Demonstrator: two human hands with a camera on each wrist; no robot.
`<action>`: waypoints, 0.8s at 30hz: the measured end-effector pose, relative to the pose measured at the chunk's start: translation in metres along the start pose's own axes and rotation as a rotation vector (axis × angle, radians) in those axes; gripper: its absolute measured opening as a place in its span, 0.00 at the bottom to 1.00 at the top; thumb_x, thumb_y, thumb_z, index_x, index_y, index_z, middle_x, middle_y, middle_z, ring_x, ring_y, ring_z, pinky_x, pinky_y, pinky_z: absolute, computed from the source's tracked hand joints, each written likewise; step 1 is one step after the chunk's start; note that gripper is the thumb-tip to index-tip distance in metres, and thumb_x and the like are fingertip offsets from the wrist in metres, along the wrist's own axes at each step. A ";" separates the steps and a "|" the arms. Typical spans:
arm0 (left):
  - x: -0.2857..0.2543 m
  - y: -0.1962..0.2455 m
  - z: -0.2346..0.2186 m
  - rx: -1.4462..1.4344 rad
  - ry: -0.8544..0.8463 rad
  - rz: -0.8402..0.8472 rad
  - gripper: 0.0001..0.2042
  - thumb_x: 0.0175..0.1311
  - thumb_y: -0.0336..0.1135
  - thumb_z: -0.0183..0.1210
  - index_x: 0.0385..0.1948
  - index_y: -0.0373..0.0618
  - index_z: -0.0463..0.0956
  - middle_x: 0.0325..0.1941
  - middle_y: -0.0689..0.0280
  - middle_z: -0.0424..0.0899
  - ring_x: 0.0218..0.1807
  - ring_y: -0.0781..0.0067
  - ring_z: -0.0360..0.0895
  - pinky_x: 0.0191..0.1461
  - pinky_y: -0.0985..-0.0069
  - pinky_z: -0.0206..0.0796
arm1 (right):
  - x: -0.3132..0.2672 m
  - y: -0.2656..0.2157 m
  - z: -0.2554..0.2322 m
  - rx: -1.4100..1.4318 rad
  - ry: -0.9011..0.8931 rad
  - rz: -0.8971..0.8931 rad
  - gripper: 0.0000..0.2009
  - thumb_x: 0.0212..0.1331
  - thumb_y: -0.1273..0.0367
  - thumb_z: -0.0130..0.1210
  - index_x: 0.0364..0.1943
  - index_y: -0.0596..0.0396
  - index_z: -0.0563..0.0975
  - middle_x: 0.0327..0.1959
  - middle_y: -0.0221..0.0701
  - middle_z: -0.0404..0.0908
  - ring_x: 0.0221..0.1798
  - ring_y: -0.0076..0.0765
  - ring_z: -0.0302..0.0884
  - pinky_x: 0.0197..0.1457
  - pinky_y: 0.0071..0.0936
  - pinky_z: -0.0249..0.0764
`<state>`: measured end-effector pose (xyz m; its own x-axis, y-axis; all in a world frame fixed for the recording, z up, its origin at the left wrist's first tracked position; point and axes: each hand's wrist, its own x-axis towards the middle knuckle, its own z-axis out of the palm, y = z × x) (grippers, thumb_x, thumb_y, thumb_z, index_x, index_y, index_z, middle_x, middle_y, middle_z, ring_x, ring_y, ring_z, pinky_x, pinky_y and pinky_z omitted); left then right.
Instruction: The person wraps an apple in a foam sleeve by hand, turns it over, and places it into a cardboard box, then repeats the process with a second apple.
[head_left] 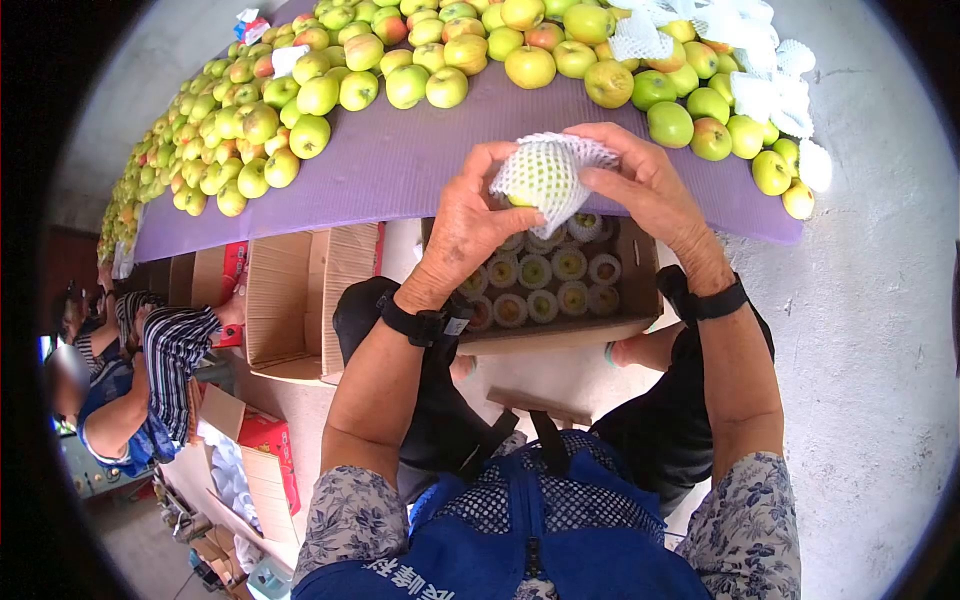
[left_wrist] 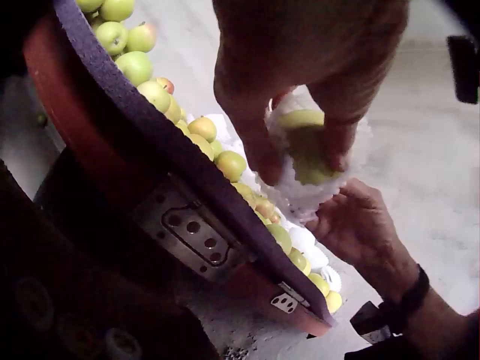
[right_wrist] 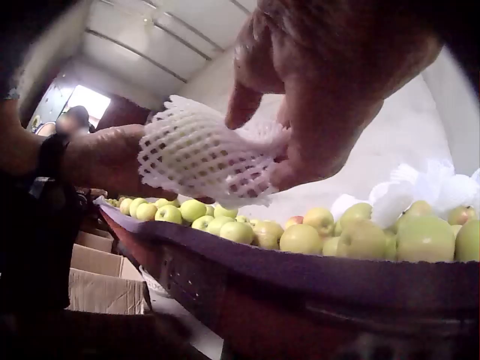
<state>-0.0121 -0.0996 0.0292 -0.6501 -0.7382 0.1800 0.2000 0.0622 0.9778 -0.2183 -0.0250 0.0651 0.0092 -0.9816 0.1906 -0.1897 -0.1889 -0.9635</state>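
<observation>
Head view: both hands are working an apple (head_left: pixel 528 178) into a white foam net (head_left: pixel 560 175), held in the air above an open box (head_left: pixel 545 335) of netted apples, just in front of the purple mat (head_left: pixel 400 160) on the table. The left hand (head_left: pixel 465 225) is gripping the apple from the side, thumb across the front; the right hand (head_left: pixel 650 190) is pinching the net's edge, wrist bent down. Loose apples (head_left: pixel 300 100) are covering the mat, with spare nets (head_left: pixel 770 60) at the far right. Left wrist view: the left hand (left_wrist: pixel 300 67) is reaching down, its fingers (left_wrist: pixel 262 154) curled round the apple (left_wrist: pixel 307 150); the right hand (left_wrist: pixel 356 225) is cupping the net (left_wrist: pixel 300 199) from below. Right wrist view: the right hand's fingers (right_wrist: pixel 315 142) are pinching the net (right_wrist: pixel 202 154), and the left hand (right_wrist: pixel 112 161) is holding its far side. Judgement: the apple is probably firm, smooth and bruisable, best gripped round its middle; the net is light, soft and stretchy, best taken at the rim.
</observation>
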 end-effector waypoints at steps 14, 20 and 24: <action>0.002 -0.012 0.011 0.330 0.372 0.114 0.27 0.44 0.22 0.69 0.49 0.38 0.67 0.45 0.58 0.78 0.49 0.70 0.77 0.53 0.73 0.70 | 0.002 0.009 0.040 -0.289 0.402 -0.141 0.15 0.54 0.78 0.55 0.48 0.58 0.75 0.41 0.36 0.81 0.43 0.32 0.80 0.48 0.26 0.74; 0.002 -0.012 0.011 -0.028 0.307 0.132 0.27 0.47 0.18 0.65 0.51 0.39 0.64 0.48 0.60 0.77 0.51 0.73 0.75 0.56 0.74 0.69 | 0.005 0.002 0.036 -0.349 0.415 -0.188 0.14 0.51 0.78 0.57 0.44 0.58 0.75 0.39 0.40 0.80 0.42 0.43 0.79 0.45 0.29 0.74; 0.002 -0.014 0.011 0.016 0.279 0.149 0.27 0.48 0.16 0.63 0.52 0.39 0.63 0.49 0.59 0.76 0.51 0.73 0.75 0.56 0.74 0.70 | 0.004 -0.005 0.034 -0.459 0.414 -0.195 0.10 0.49 0.78 0.57 0.36 0.57 0.72 0.33 0.40 0.76 0.37 0.46 0.77 0.40 0.33 0.73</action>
<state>-0.0243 -0.0944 0.0170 -0.3880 -0.8757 0.2875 0.2654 0.1925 0.9447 -0.1836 -0.0293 0.0643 -0.2763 -0.8214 0.4990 -0.6241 -0.2415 -0.7431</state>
